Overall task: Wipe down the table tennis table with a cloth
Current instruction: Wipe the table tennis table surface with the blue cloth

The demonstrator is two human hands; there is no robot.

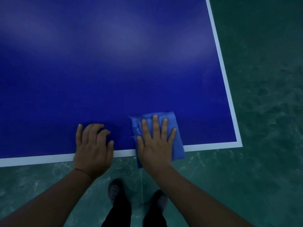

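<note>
At the table's (pixel 114 63) near edge, right hand (pixel 155 145) presses flat, fingers spread, on the soft, light cloth (pixel 177 136); left hand (pixel 93 148) rests beside it, fingers seemingly loosely curled.

Both arms are bare from the near edge up to the hands; no sleeves show. The left hand (pixel 93 145) has a thin cord (pixel 82 171) around its wrist, like a fine thread bracelet. The right hand (pixel 155 141) has nothing on its wrist or fingers. Lower down, the legs are in dark, almost black trousers (pixel 121 213). On the feet are grey clog shoes (pixel 114 190) with round holes on top.
</note>
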